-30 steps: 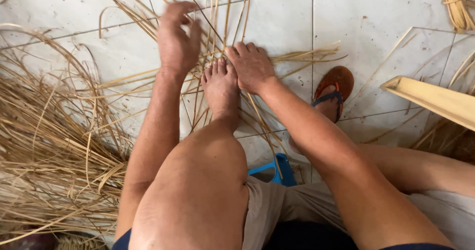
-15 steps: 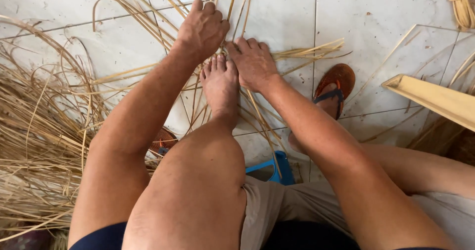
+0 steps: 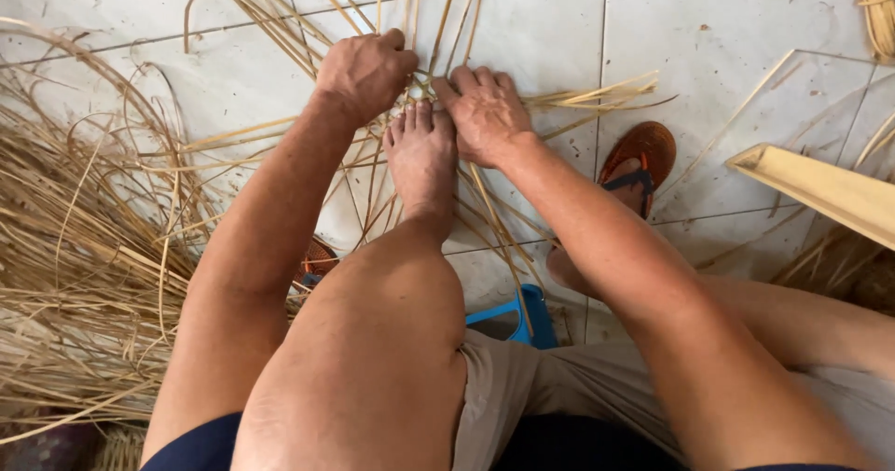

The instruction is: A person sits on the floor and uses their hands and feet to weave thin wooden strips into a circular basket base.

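1. Your left hand [image 3: 365,72] sits in the upper middle of the frame, curled into a loose fist around the thin cane strips [image 3: 410,168], knuckles up.
2. Your right hand [image 3: 485,112] lies just to the right of it, palm down, with its fingers close together and pressed flat onto the crossed strips. Whether they pinch a strand underneath, you cannot tell.
3. Your bare foot [image 3: 421,159] rests between the two hands, its toes touching the spot where the strips cross, holding them against the tiled floor [image 3: 709,33].
4. The strips fan out from that crossing toward the top edge and to both sides.
5. A large loose pile of cane [image 3: 84,275] fills the left side of the frame.
6. Your other foot wears an orange sandal [image 3: 641,159] right of centre.
7. A blue stool [image 3: 511,317] shows under your thigh, lower centre.
8. A pale wooden slat [image 3: 820,191] lies at the right edge.
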